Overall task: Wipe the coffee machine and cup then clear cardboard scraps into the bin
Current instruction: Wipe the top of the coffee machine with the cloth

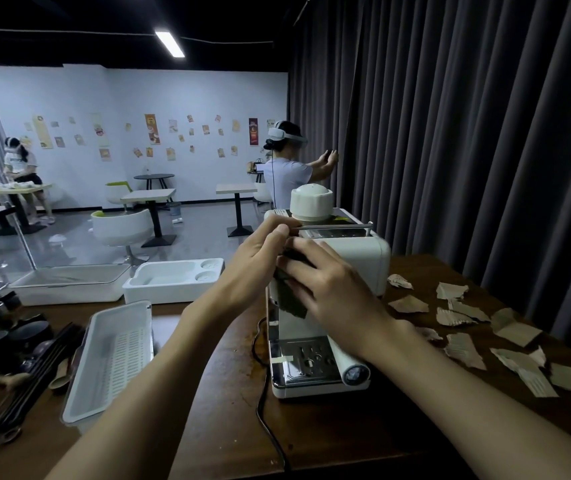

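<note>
Head view: dark cloth (291, 301) was held against the coffee machine (353, 258) front.
Right hand (332, 289) pressed it, fingers straight; left hand (253, 268) fingers pinched its top edge. Machine stood on worktop (221, 393), cardboard scraps (464, 349) beside.

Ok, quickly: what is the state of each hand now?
Left hand: curled on the top edge of the coffee machine, seemingly gripping it.
Right hand: fingers straight, pressing the dark cloth on its front.

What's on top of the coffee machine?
A white cup, seemingly upside down, stands on the coffee machine, behind a metal rail. The left hand hides the top's near-left corner.
</note>
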Demonstrator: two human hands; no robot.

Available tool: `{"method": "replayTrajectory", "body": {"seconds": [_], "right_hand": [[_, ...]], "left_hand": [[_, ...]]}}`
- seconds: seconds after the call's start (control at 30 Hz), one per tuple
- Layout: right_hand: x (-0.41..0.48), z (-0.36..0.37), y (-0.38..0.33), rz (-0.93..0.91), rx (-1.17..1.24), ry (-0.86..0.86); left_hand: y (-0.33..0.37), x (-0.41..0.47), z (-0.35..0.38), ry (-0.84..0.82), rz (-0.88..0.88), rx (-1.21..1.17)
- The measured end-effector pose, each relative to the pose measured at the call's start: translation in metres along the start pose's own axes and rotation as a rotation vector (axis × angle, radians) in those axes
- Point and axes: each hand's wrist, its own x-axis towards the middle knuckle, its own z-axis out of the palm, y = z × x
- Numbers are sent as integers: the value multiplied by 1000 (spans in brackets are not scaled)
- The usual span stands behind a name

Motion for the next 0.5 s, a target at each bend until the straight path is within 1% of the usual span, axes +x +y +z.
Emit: {"method": "replayTrajectory", "body": {"seconds": [0.07,0.13,0.27,0.33,0.5], "right_hand": [[-1,-1,4,-6,12,-5],[-7,-5,13,10,23,25],[-26,-15,36,119,-4,151],[-34,-21,44,161,0,201],[-45,-34,52,227,13,229]], "left_hand": [[-1,1,-1,2,-9,-14],[-2,1,-2,-1,-9,9],[-5,-2,-6,-30,-6,172],[-6,-3,-8,-36,16,206],[-9,-1,-5,-11,54,241]]}}
